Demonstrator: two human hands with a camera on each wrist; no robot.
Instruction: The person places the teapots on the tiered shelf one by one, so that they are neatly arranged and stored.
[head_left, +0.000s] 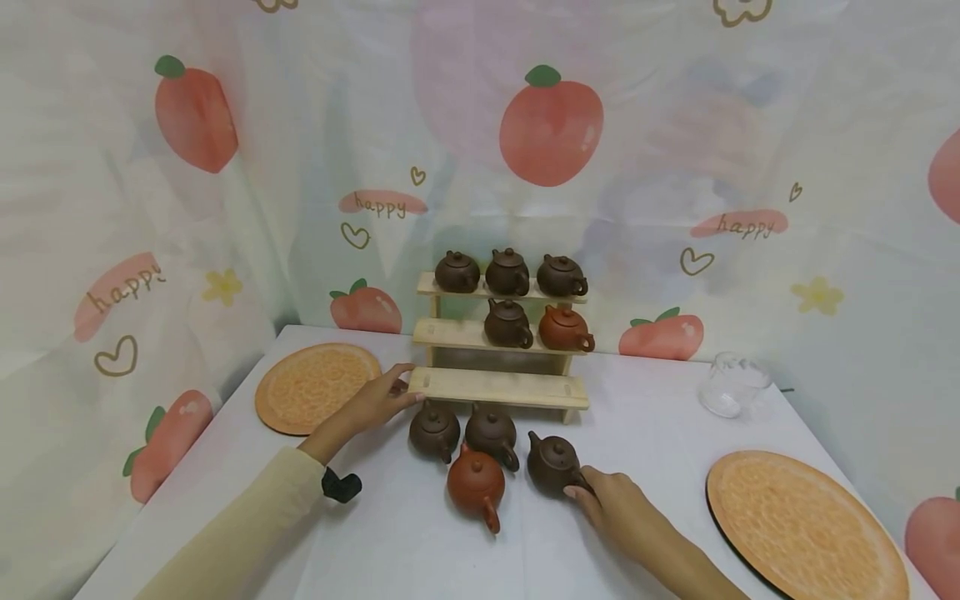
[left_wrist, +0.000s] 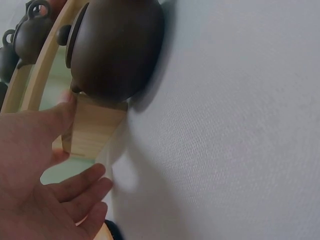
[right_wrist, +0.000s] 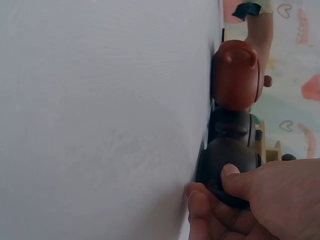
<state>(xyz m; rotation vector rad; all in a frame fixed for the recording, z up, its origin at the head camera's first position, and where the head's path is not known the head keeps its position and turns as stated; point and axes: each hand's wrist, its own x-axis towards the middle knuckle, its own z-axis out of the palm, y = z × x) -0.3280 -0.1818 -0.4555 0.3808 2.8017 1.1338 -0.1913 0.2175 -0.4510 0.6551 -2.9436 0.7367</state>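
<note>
Three tiers make up the pale wooden stand (head_left: 495, 387), and my left hand (head_left: 378, 398) holds the left end of its lowest one. Seen from the left wrist, that thumb and index finger pinch the board's end, while the other fingers (left_wrist: 85, 200) extend loosely. My right hand (head_left: 618, 504) pinches the handle of a dark brown teapot (head_left: 553, 467) low over the white tabletop, right of the others. In front of the stand sit two more dark teapots (head_left: 435, 432) and a reddish-brown teapot (head_left: 476, 483), close together.
Three dark teapots (head_left: 457, 273) line the top tier. On the middle tier stand a dark teapot (head_left: 507, 323) and a reddish one (head_left: 564, 328). Round orange-patterned mats lie at left (head_left: 318, 383) and right (head_left: 802, 525). A clear glass vessel (head_left: 733, 385) is at the back right.
</note>
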